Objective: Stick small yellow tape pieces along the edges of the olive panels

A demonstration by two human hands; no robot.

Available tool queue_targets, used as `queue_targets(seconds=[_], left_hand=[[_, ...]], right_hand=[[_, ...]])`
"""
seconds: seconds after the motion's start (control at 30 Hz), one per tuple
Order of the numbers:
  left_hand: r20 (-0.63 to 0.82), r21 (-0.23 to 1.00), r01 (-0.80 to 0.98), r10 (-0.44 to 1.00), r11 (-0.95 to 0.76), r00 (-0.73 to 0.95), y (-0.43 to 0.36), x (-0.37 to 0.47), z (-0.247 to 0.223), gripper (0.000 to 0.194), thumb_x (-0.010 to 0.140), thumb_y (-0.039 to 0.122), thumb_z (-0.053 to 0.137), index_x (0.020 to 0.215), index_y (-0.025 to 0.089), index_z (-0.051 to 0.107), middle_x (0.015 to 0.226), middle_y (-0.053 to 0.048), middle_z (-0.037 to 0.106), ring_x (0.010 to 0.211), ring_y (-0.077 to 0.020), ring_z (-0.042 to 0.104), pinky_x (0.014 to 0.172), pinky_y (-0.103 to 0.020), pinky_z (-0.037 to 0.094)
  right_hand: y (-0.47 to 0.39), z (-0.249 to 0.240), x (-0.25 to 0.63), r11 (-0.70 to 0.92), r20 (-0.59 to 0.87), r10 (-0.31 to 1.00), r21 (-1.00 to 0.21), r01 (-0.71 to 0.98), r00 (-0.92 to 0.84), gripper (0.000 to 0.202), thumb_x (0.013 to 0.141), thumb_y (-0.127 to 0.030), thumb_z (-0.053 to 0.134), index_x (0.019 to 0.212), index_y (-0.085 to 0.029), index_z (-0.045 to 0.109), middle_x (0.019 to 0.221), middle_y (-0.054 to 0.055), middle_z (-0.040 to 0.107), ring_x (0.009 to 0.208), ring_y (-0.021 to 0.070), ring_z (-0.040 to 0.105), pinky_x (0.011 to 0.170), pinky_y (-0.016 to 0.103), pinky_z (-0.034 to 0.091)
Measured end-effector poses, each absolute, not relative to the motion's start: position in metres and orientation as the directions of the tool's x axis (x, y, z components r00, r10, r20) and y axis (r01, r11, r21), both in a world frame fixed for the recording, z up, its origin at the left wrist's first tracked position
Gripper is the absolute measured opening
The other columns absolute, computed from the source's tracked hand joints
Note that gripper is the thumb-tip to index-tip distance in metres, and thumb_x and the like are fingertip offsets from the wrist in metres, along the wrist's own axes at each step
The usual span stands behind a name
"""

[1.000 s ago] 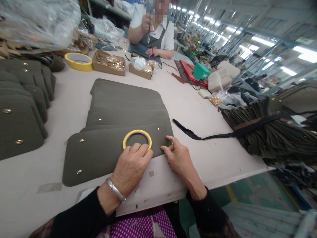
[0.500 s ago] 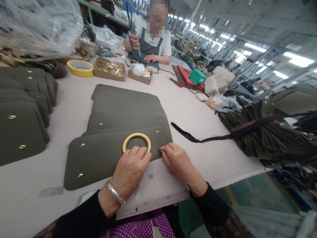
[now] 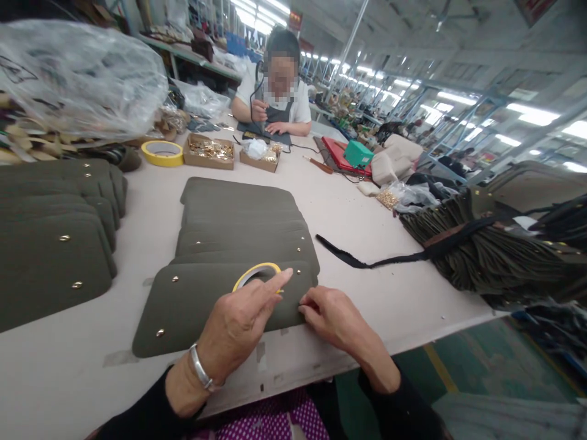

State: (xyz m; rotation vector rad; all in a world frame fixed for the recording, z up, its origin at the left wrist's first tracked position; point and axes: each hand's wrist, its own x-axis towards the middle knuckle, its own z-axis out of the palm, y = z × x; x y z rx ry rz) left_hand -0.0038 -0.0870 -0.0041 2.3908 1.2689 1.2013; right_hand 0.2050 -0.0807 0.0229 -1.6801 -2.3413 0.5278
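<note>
To the far left of the hands, one stack of olive panels [image 3: 46,269] is spread on the bench [image 3: 398,305]; four gold fittings can be counted on it, though the layers cannot be numbered surely. Beyond that stack, one large clear plastic bag [image 3: 92,79] is seen, and to its right one wide yellow roll [image 3: 162,160] is laid flat, well apart from the hands. Just in front of the hands, and reaching out leftward, one olive front panel [image 3: 192,302] is laid at the near edge of the bench, overlapping a fanned pile [image 3: 243,211] of like panels. It is smooth, flat and matte, with rounded corners at its left end; three gold fittings are shown on it, two at the left and one near the right end. Two cartons, the left carton [image 3: 208,151] and the right carton [image 3: 260,160], are placed far beyond the hands. By the left hand [image 3: 243,321], one narrow tape roll [image 3: 257,269] is gripped at its near side, tilted over the front panel, with the index finger stretched out rightward. By the right hand [image 3: 330,311], thumb and fingers are bunched at the panel's right end; whether anything is pinched cannot be told. Farther right, one black strip [image 3: 343,255] is laid, running to one thick bundle [image 3: 486,250] of dark olive pieces.
</note>
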Motion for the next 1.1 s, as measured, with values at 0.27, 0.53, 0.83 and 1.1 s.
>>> queue_targets(seconds=[0.27,0.53,0.83,1.1], left_hand=[[0.508,0.536,0.618,0.804,-0.575,0.309,-0.105,-0.007,0.005,0.048,0.096,0.028,0.047,0.141,0.019,0.034,0.092,0.000,0.072,0.077,-0.0113,0.069,0.070,-0.021,0.053],[0.528,0.385,0.683,0.755,-0.621,0.389,-0.111,-0.005,0.005,0.030,0.098,0.026,0.042,0.126,0.017,0.046,0.106,-0.005,0.071,0.085,-0.0150,0.069,0.072,-0.026,0.054],[0.387,0.370,0.714,0.797,-0.594,0.463,-0.105,0.000,0.010,0.018,0.096,0.022,0.040,0.098,0.021,0.058,0.083,-0.001,0.065,0.073,-0.0170,0.064,0.062,-0.029,0.049],[0.434,0.276,0.760,0.781,-0.589,0.449,-0.091,0.009,0.005,0.019,0.094,0.017,0.043,0.082,0.020,0.058,0.072,-0.001,0.056,0.065,-0.0170,0.057,0.055,-0.029,0.042]], right_hand=[[-0.096,0.025,0.181,0.665,0.494,0.747,-0.538,0.519,-0.445,0.021,0.090,-0.012,0.052,0.108,-0.018,0.062,0.100,0.007,0.069,0.092,0.0175,0.063,0.081,0.033,0.053],[-0.094,0.013,0.179,0.744,0.522,0.663,-0.374,0.554,-0.537,0.014,0.090,-0.011,0.048,0.088,-0.018,0.059,0.081,0.006,0.067,0.076,0.0163,0.060,0.069,0.029,0.052],[-0.095,0.004,0.176,0.658,0.587,0.723,-0.426,0.621,-0.363,0.014,0.083,-0.010,0.049,0.081,-0.021,0.058,0.068,0.001,0.064,0.063,0.0141,0.061,0.060,0.025,0.048],[-0.093,0.009,0.173,0.506,0.484,0.843,-0.565,0.651,-0.235,0.013,0.080,-0.012,0.051,0.075,-0.019,0.060,0.065,0.001,0.062,0.058,0.0131,0.059,0.056,0.024,0.046]])
